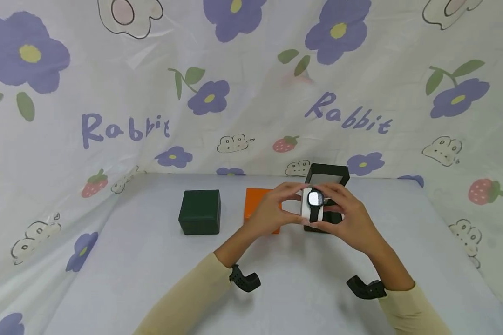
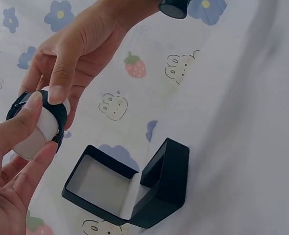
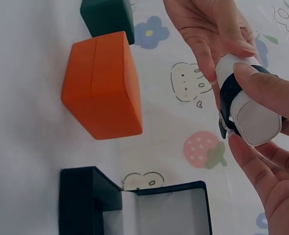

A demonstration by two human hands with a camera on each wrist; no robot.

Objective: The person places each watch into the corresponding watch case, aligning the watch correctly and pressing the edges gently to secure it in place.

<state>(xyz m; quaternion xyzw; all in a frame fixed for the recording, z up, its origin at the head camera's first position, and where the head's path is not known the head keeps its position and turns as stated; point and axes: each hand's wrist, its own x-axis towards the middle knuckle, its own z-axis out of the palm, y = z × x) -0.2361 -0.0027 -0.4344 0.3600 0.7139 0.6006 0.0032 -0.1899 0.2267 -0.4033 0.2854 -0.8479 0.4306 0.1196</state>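
A wristwatch (image 1: 316, 198) with a round face and black strap is wrapped around a white cushion (image 2: 46, 123). My left hand (image 1: 271, 209) grips the left end of the cushion between thumb and fingers. On the other end, my right hand (image 1: 348, 215) pinches the cushion and strap, its thumb lying against the band in the right wrist view. Both hands hold the watch up in front of an open black box (image 1: 328, 170), whose raised lid has a pale lining. The left wrist view shows this box (image 2: 171, 186) apart from the hands.
An orange box (image 1: 255, 197) stands behind my left hand, partly hidden by it. Farther left is a closed dark green box (image 1: 200, 211). All stand on a white table (image 1: 151, 279), with a patterned cloth (image 1: 251, 107) hanging behind.
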